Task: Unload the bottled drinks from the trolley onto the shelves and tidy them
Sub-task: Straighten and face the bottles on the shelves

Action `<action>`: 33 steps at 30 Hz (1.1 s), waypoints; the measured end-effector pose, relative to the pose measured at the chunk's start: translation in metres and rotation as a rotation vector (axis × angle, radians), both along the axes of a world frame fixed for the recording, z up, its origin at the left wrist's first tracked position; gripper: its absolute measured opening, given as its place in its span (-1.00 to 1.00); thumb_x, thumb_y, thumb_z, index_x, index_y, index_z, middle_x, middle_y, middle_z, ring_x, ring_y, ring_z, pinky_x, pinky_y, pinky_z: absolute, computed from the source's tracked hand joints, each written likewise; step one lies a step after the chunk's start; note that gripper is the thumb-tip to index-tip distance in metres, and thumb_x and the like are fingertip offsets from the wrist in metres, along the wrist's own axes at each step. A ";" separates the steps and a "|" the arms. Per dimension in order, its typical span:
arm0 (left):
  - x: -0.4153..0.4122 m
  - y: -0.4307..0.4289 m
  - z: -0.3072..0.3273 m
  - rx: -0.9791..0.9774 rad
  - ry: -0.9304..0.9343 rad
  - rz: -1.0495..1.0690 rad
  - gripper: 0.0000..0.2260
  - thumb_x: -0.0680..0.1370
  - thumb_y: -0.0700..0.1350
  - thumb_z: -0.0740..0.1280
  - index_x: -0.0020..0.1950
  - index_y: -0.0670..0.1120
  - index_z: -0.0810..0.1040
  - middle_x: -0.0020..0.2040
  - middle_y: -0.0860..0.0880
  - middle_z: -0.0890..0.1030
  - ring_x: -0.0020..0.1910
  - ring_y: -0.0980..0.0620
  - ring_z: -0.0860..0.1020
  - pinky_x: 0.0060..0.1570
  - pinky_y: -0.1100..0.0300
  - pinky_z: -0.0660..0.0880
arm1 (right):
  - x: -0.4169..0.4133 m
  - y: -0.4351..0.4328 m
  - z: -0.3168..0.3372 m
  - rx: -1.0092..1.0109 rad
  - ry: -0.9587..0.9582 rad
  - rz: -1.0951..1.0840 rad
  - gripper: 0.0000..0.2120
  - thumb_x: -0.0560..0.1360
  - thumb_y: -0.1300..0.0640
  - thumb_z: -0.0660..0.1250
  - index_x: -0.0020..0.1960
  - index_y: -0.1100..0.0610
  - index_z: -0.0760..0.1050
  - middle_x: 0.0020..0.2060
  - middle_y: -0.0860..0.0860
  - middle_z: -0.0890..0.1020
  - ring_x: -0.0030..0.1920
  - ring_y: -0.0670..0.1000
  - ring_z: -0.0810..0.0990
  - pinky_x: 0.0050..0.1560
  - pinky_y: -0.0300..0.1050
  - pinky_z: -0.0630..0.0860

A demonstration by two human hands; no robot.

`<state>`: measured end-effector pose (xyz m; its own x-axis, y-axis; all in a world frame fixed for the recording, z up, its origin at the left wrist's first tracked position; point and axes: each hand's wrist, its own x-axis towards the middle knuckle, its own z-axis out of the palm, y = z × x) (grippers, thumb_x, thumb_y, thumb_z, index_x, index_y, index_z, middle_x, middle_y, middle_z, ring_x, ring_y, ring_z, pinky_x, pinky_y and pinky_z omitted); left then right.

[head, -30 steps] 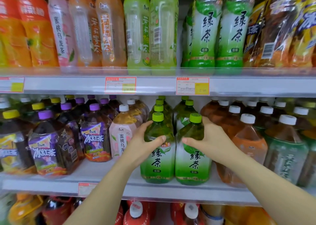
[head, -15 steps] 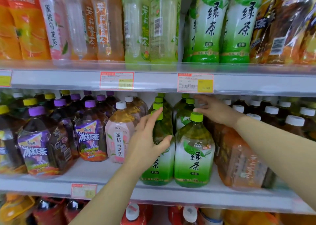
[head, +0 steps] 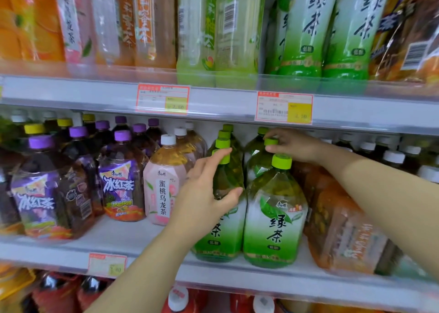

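Observation:
Two rows of green tea bottles with green caps stand on the middle shelf (head: 142,248). My left hand (head: 204,191) wraps around the shoulder of the front left green tea bottle (head: 223,232), thumb on its right side. The front right green tea bottle (head: 273,217) stands free beside it. My right hand (head: 292,145) reaches further back and pinches the cap of the second green tea bottle (head: 257,163) in the right row. The trolley is out of sight.
Purple-capped iced tea bottles (head: 121,177) and a pink peach oolong bottle (head: 164,182) stand to the left. Orange, white-capped tea bottles (head: 342,224) crowd the right. Taller bottles (head: 308,27) fill the upper shelf, whose edge (head: 225,103) carries price tags. Red bottles (head: 178,298) sit below.
My right hand let go of the front right green tea bottle, rose and reached back to the cap of the bottle behind it. My left hand stayed on the front left bottle.

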<state>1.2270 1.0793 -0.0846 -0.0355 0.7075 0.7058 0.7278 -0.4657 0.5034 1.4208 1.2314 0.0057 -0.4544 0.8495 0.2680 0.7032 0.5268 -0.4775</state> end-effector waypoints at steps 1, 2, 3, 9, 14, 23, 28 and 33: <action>0.000 0.000 0.000 -0.003 -0.001 -0.003 -0.40 0.45 0.04 0.40 0.29 0.42 0.12 0.21 0.16 0.37 0.18 0.10 0.40 0.07 0.22 0.37 | 0.001 -0.005 0.001 -0.007 0.010 0.032 -0.68 0.50 0.09 0.33 0.24 0.08 0.42 0.20 0.21 0.52 0.20 0.24 0.50 0.18 0.10 0.46; 0.000 -0.001 0.001 -0.006 -0.002 -0.004 -0.40 0.45 0.04 0.40 0.29 0.42 0.12 0.21 0.16 0.38 0.18 0.10 0.41 0.08 0.20 0.38 | 0.002 -0.011 0.001 -0.012 0.016 0.057 -0.69 0.50 0.13 0.34 0.23 0.12 0.43 0.18 0.17 0.54 0.19 0.19 0.51 0.15 -0.03 0.45; 0.000 -0.001 0.001 -0.009 -0.001 -0.003 -0.40 0.45 0.04 0.40 0.29 0.42 0.12 0.21 0.16 0.37 0.18 0.09 0.40 0.08 0.20 0.38 | 0.003 -0.017 0.002 -0.018 0.024 0.076 -0.70 0.49 0.16 0.34 0.21 0.15 0.44 0.14 0.13 0.55 0.17 0.13 0.52 0.08 -0.18 0.44; 0.000 -0.002 0.002 -0.032 0.015 0.003 -0.41 0.46 0.06 0.38 0.32 0.39 0.12 0.19 0.16 0.35 0.19 0.08 0.39 0.07 0.20 0.36 | 0.012 -0.024 0.009 -0.116 0.081 0.038 -0.64 0.50 -0.12 0.24 0.26 -0.03 0.43 0.13 -0.10 0.54 0.15 -0.08 0.49 0.18 -0.10 0.45; 0.000 -0.005 0.003 -0.058 0.014 -0.008 -0.41 0.46 0.08 0.37 0.31 0.42 0.09 0.25 0.11 0.37 0.20 0.05 0.41 0.13 0.05 0.44 | -0.006 -0.005 0.018 -0.084 0.249 0.007 -0.73 0.58 0.29 0.15 0.27 0.32 0.37 -0.11 -0.01 0.59 -0.17 -0.29 0.57 -0.32 -0.56 0.35; -0.001 -0.001 -0.002 -0.010 0.007 0.002 -0.41 0.45 0.09 0.37 0.30 0.42 0.09 0.21 0.16 0.36 0.14 0.09 0.42 0.10 0.08 0.44 | -0.027 0.067 0.007 0.070 -0.029 -0.049 -0.57 0.51 0.25 0.31 0.34 0.33 0.34 0.30 0.25 0.43 0.32 0.22 0.40 0.21 -0.17 0.37; -0.001 0.002 -0.005 0.006 0.007 0.002 -0.42 0.44 0.10 0.36 0.29 0.43 0.10 0.21 0.19 0.35 0.15 0.11 0.41 0.09 0.15 0.42 | -0.027 0.086 0.000 0.197 -0.021 -0.043 -0.61 0.49 0.25 0.34 0.29 0.27 0.42 0.28 0.20 0.47 0.31 0.17 0.41 0.24 -0.11 0.31; -0.001 -0.001 -0.003 -0.008 0.016 0.004 -0.42 0.45 0.09 0.37 0.30 0.41 0.09 0.20 0.17 0.35 0.14 0.09 0.41 0.08 0.09 0.45 | -0.022 0.069 0.002 0.156 -0.030 -0.021 -0.65 0.50 0.27 0.32 0.28 0.28 0.42 0.24 0.22 0.49 0.10 0.02 0.43 -0.11 -0.32 0.32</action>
